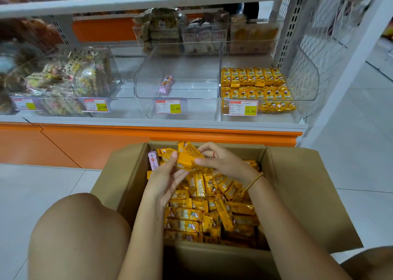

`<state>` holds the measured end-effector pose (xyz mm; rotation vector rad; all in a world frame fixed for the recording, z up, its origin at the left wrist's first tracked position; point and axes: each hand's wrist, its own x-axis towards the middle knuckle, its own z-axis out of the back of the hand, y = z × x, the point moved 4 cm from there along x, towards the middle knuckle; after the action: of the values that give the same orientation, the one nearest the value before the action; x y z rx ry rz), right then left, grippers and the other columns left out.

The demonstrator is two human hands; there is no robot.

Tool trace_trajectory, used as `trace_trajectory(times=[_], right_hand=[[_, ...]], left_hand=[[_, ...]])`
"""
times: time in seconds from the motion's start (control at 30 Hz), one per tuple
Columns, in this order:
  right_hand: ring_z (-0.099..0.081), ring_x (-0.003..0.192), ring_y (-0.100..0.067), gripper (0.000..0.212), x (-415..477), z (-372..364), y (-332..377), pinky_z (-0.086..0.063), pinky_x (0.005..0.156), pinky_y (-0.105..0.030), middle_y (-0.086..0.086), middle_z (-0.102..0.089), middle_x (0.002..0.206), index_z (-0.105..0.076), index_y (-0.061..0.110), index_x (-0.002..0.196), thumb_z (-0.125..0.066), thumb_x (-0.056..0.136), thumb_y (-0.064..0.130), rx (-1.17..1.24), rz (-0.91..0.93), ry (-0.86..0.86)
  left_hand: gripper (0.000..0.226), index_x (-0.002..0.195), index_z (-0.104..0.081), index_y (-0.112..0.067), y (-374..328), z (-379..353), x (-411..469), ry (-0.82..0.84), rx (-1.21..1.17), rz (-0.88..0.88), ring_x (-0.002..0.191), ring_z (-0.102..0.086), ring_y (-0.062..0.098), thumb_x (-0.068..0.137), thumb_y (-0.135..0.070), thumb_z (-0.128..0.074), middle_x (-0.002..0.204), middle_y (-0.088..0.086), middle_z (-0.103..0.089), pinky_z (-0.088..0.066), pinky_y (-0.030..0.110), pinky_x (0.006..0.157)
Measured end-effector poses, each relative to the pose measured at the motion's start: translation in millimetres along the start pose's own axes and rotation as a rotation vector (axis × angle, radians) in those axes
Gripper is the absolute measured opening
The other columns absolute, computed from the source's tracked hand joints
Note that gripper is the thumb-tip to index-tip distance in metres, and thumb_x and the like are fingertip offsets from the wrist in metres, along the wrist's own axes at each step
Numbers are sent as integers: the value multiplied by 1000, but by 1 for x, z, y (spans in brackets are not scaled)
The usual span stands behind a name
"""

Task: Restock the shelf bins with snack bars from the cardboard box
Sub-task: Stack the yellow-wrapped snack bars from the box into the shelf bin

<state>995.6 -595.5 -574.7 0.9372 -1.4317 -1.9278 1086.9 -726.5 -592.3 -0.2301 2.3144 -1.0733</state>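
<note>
**Both hands hold a bunch of yellow bars over the open box**

The cardboard box [297, 190] stands open on the tiled floor [42, 186], near the person and in front of the orange base of the shelf [170, 120]; its flaps are folded outward. It is heaped with loose snack bars [212, 211], small oblong packets in glossy yellow-orange wrappers with cartoon print and crimped ends, lying at all angles. One pink bar [153, 160] stands upright against the far left corner of the box.

Above the far end of the box, the left hand [168, 173] cups a small bunch of yellow bars [187, 160] from below, fingers curled under and thumb pressed on top; the right hand [221, 162], with a beaded bracelet [254, 181] on its wrist, grips the same bunch from the right, thumb against the wrappers and fingers curved over the far side.

On the shelf, the right clear bin [306, 84] holds tidy rows of the same yellow bars; the middle bin [191, 88] holds a single pink bar [167, 84]; the left bin [95, 80] is packed with mixed sweets. A price tag [168, 106] hangs on the front of each bin. A bare knee [80, 226] shows near left of the box.
</note>
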Motion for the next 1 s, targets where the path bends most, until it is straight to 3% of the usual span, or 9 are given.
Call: trace_trajectory(times=[0.1,0.2,0.4,0.47,0.6,0.73,0.83,0.9,1.0], right_hand=[[-62,109,-20,32,-3,8,2,-52,92,-40,-3,-62,124,-50,13,125,-56,94,18,234,23,65],[-64,105,-22,31,-5,10,7,-55,88,-39,-10,-61,125,-53,16,122,-57,93,8,272,73,23],[-62,110,-6,46,-9,21,28,-53,91,-30,7,-67,113,-61,29,115,-73,79,3,50,283,-294],[-61,105,1,44,-13,24,39,-53,90,-27,20,-65,107,-64,33,109,-73,77,3,-61,337,-475],[-68,84,-5,38,-22,32,48,-59,73,-33,19,-67,104,-67,26,113,-71,79,8,-74,358,-712],[-57,98,15,34,-27,50,58,-49,87,-12,23,-63,103,-66,32,112,-75,79,28,-84,322,-693],[-54,89,18,52,-33,65,70,-40,77,-2,27,-57,97,-61,31,116,-81,68,41,-245,278,-757],[-51,90,8,61,-33,74,80,-40,78,-8,23,-54,98,-56,29,119,-81,65,44,-364,256,-803],[-57,92,-7,55,-31,98,96,-48,83,-26,12,-59,99,-54,24,114,-81,68,36,-363,279,-918]], left_hand=[[40,112,-60,-4,-5,-4,-3,80,-84,-9,84,-72,23,80,-28,-57,111,19,-66,-58,25,59],[37,112,-60,-3,-7,-10,-5,160,-94,-27,88,-71,23,82,-24,-54,107,17,-69,-59,27,63],[41,121,-56,1,-5,-24,-1,184,-110,-78,99,-68,25,84,-15,-54,117,22,-64,-54,39,88],[36,117,-58,-3,-10,-36,1,207,-150,-118,98,-69,24,83,-13,-53,113,19,-67,-53,39,88],[29,109,-60,-6,-24,-61,7,266,-185,-165,92,-70,23,82,-11,-51,103,15,-71,-54,39,86],[31,113,-59,-2,-37,-90,17,332,-124,-165,94,-70,24,85,-11,-49,105,18,-70,-58,34,78],[36,117,-57,2,-48,-117,23,382,-19,-174,96,-69,24,85,-11,-49,107,18,-69,-58,34,80],[35,119,-57,3,-54,-138,25,443,47,-178,98,-68,24,87,-9,-49,111,18,-68,-56,35,85],[27,116,-60,-1,-65,-167,31,521,177,-237,98,-68,19,95,-2,-43,108,12,-70,-56,28,85]])
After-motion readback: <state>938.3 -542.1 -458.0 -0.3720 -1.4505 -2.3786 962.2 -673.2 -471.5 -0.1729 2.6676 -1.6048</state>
